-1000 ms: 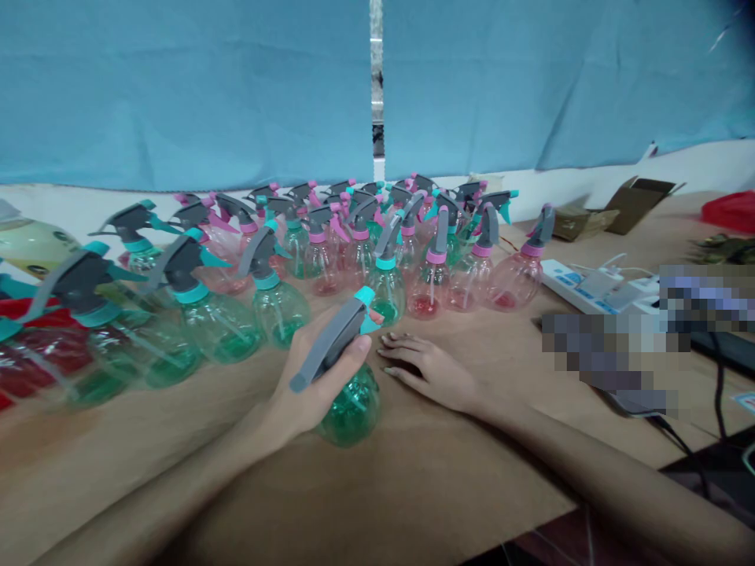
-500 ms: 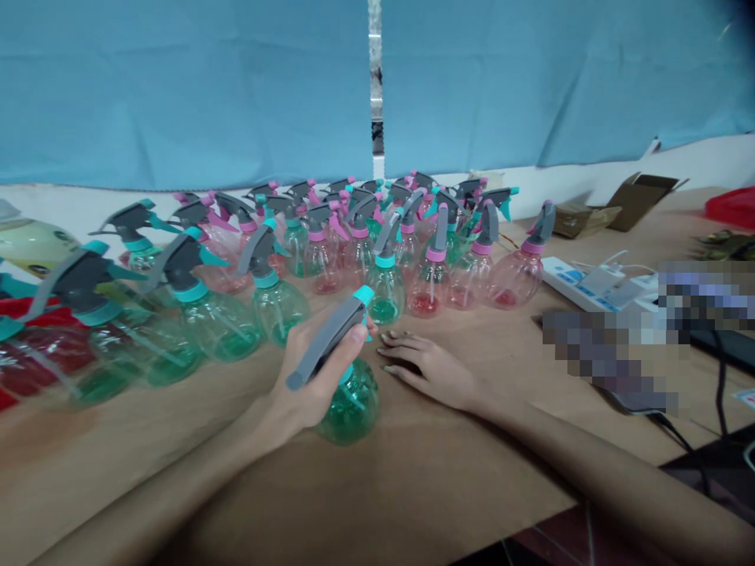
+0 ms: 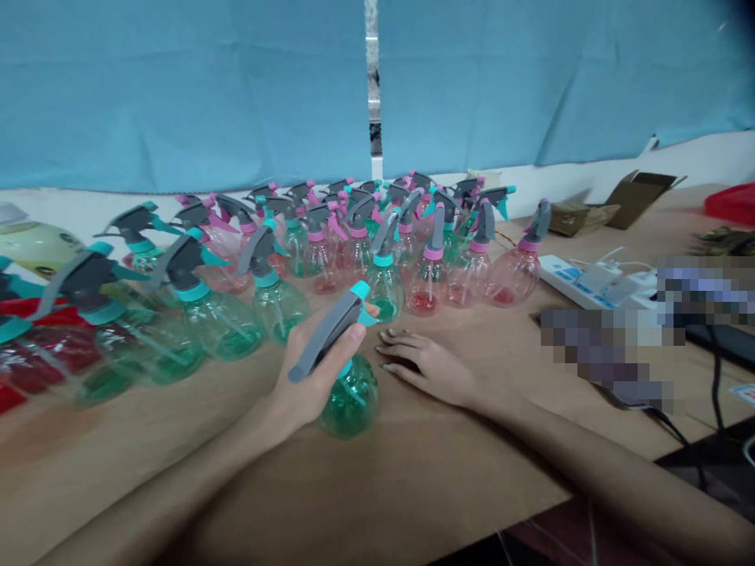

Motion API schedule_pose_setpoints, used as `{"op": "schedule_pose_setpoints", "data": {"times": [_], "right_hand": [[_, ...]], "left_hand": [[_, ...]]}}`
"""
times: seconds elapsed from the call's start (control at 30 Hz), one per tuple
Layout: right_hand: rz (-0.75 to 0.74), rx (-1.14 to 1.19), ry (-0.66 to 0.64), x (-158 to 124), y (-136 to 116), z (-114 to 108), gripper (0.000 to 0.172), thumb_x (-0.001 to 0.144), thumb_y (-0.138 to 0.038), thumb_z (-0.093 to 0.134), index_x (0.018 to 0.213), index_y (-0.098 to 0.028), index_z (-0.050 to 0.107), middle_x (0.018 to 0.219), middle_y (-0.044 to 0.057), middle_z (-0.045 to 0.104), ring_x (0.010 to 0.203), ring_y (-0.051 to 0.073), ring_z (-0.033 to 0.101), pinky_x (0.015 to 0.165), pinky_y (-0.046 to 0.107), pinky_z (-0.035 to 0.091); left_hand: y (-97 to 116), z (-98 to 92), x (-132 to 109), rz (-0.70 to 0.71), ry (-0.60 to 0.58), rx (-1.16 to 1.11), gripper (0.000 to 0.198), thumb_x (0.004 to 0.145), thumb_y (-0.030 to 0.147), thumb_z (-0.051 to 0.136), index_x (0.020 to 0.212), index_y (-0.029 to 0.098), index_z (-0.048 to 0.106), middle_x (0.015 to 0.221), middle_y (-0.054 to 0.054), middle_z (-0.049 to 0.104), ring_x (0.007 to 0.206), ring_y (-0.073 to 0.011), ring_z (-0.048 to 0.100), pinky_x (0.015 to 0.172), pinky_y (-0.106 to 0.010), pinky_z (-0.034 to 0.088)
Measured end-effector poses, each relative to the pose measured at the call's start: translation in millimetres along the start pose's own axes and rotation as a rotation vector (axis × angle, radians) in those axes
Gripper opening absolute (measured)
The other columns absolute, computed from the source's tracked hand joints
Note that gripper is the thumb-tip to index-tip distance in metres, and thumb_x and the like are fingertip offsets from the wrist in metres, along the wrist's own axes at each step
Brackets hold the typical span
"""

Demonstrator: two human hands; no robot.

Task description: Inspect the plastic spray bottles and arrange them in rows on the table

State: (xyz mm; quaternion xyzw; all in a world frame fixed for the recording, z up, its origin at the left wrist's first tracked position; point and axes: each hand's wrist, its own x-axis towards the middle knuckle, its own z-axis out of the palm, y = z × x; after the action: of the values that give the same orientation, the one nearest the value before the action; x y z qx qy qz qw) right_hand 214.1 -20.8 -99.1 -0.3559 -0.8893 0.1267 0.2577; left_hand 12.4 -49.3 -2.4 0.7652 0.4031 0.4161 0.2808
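A green spray bottle (image 3: 352, 401) with a grey and turquoise trigger head stands near the middle of the table. My left hand (image 3: 312, 365) is closed round the neck of this bottle, just under its head, which hides part of the fingers. To the right of it, my right hand (image 3: 433, 365) lies on the tabletop, fingers stretched out and holding nothing. Just beyond both hands stands another green spray bottle (image 3: 384, 291), with a pink-collared spray bottle (image 3: 425, 287) beside it.
Several more spray bottles, green ones (image 3: 221, 322) and pink ones (image 3: 512, 275), crowd the left and back of the table (image 3: 377, 495). On the right are a white power strip (image 3: 569, 279), a partly blurred-out dark device with a cable, and an open cardboard box (image 3: 640, 200).
The view has shifted very slightly. In my left hand, the bottle's head sits a touch higher and farther left in the picture. My right hand stays put on the table.
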Motion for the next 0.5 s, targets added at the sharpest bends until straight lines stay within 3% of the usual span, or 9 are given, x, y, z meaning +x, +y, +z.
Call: {"op": "schedule_pose_setpoints", "data": {"times": [0.13, 0.3, 0.5], "right_hand": [[0.004, 0.018, 0.008, -1, -1, -2, 0.036, 0.092, -0.034, 0.045, 0.123, -0.02, 0.056, 0.129, 0.008, 0.056, 0.125, 0.021, 0.046, 0.106, 0.043, 0.035], [0.017, 0.125, 0.017, -4, -6, -12, 0.036, 0.092, -0.034, 0.046, 0.125, -0.023, 0.053, 0.128, 0.005, 0.058, 0.119, 0.019, 0.051, 0.103, 0.041, 0.039], [0.085, 0.24, 0.09, -5, -29, -30, 0.034, 0.091, -0.037, 0.048, 0.121, -0.025, 0.056, 0.122, 0.003, 0.062, 0.112, 0.02, 0.057, 0.097, 0.041, 0.044]], "left_hand": [[-3, 1.9, -1, 0.023, 0.028, -0.007, 0.028, 0.091, 0.036, 0.044, 0.11, 0.023, 0.059, 0.108, -0.002, 0.064, 0.102, -0.019, 0.058, 0.094, -0.033, 0.042], [-5, 2.1, 0, 0.039, 0.054, 0.051, 0.028, 0.09, 0.038, 0.044, 0.104, 0.021, 0.061, 0.09, -0.003, 0.067, 0.088, -0.0192, 0.062, 0.088, -0.036, 0.047], [-10, 3.7, 5, 0.056, 0.134, 0.095, 0.026, 0.088, 0.039, 0.049, 0.097, 0.02, 0.064, 0.084, -0.003, 0.067, 0.08, -0.018, 0.063, 0.083, -0.035, 0.05]]}}
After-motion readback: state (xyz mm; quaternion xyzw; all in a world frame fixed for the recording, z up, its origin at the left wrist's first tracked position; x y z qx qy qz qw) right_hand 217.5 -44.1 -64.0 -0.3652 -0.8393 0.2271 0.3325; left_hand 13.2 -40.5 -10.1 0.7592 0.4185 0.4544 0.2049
